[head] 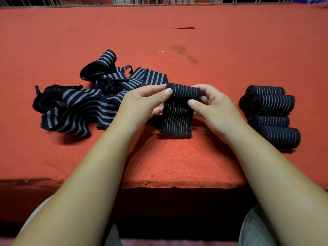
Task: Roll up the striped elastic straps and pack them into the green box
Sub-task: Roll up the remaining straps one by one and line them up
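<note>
Striped strap (177, 112), partly rolled, is pinched by both hands: left hand (142, 103), right hand (212, 103).

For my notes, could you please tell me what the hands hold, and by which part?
The left hand and right hand pinch the black, thin-striped elastic strap by its rolled end.

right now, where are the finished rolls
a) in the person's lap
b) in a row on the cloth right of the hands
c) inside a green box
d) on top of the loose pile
b: the four rolls lie side by side on the red cloth to the right of the right hand, apart from the loose pile.
</note>
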Available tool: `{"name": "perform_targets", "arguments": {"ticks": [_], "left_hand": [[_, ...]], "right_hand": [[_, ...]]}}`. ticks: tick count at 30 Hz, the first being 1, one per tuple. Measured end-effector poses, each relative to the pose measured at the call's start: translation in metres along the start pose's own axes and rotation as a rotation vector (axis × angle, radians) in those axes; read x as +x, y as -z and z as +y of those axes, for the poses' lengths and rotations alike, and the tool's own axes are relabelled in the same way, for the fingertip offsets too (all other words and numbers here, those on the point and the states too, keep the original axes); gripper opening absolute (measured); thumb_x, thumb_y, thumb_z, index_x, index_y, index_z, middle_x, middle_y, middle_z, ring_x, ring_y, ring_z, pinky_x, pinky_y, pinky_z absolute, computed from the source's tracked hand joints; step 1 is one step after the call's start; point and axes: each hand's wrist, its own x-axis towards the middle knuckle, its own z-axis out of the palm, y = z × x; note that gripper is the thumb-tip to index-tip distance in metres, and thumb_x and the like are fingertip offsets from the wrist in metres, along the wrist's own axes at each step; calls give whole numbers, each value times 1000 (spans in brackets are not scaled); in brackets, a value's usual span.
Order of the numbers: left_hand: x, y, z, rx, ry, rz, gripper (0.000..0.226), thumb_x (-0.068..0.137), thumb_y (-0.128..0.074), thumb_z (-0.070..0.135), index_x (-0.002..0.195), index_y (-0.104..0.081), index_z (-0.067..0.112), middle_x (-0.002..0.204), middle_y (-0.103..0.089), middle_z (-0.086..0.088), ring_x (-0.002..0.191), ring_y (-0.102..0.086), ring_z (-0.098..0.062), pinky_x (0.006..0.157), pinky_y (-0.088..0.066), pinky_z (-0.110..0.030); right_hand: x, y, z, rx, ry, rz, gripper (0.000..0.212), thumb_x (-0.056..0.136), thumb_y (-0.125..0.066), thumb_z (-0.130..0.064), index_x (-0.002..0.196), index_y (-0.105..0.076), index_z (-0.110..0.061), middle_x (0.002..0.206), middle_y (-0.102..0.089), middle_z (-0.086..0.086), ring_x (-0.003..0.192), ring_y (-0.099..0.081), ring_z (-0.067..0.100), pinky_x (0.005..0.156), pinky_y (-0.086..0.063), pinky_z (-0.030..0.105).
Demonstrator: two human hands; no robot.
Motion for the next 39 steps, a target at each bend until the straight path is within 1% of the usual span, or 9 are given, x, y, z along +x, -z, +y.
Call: {"name": "perform_targets", "arguments": {"ticks": [3, 7, 11, 14, 17, 24, 28, 32, 39], "left_hand": [[4, 4, -2, -10, 17, -6, 39, 94, -84, 21, 130, -75, 8, 123, -80, -8, 112, -78, -23, 104, -60, -40], [5, 6, -2, -41, 6, -37, 26, 96, -79, 8, 122, -76, 9, 120, -80, -8, 115, -77, -21, 104, -59, -37], [5, 7, -1, -32, -2, -78, 32, 97, -75, 3, 128, -74, 13, 124, -79, -6, 119, -75, -18, 99, -59, -30], [3, 5, -2, -60, 29, -48, 29, 97, -77, 5, 125, -75, 9, 120, -81, -6, 115, -77, -18, 104, -59, -32], [0, 5, -2, 9, 15, -14, 25, 97, -76, 6, 121, -78, 10, 115, -83, -3, 112, -78, -16, 105, -58, -33], [1, 3, 0, -54, 47, 8, 32, 97, -80, 18, 127, -75, 8, 116, -82, -3, 110, -79, -15, 105, -59, -31], [4, 6, -2, -63, 20, 20, 36, 94, -82, 13, 128, -74, 6, 120, -81, -6, 115, -77, -17, 108, -57, -36], [5, 7, -4, -89, 8, -4, 41, 92, -84, 12, 131, -72, 3, 124, -80, -10, 119, -76, -22, 111, -55, -39], [3, 4, 2, -131, 54, -1, 38, 93, -82, 14, 128, -72, 3, 118, -81, -8, 111, -78, -17, 93, -60, -23]], "right_hand": [[0, 1, -1, -48, 31, 2, 35, 100, -68, -1, 130, -64, -20, 117, -76, 3, 99, -72, 14, 91, -62, 45], [-1, 1, -5, 1, -8, -7, 32, 102, -72, -15, 132, -67, -24, 111, -76, 4, 87, -70, 12, 78, -59, 30], [-1, 0, -6, 87, -89, 19, 28, 109, -62, -33, 130, -71, -17, 99, -76, -1, 85, -69, 14, 82, -59, 37], [-1, 0, -5, 105, -80, 18, 26, 110, -61, -22, 132, -70, -13, 111, -78, 9, 94, -73, 20, 92, -63, 48], [0, -1, -2, 120, -75, 18, 26, 107, -63, -10, 133, -68, -13, 119, -76, 17, 107, -75, 34, 101, -57, 60], [-1, 1, 0, 47, -13, -19, 41, 102, -65, -1, 135, -66, -24, 121, -75, 12, 103, -70, 16, 92, -58, 35], [0, 1, -2, 151, -39, -9, 36, 97, -77, -24, 132, -71, -28, 127, -76, 5, 119, -73, 25, 102, -58, 43], [-1, 1, -4, 187, -36, 12, 29, 105, -68, -18, 134, -70, -15, 128, -77, 9, 120, -74, 29, 103, -59, 43], [-2, 8, -7, 96, 61, 0, 40, 94, -75, -21, 132, -71, -33, 128, -75, 4, 127, -68, 26, 112, -53, 47]]}}
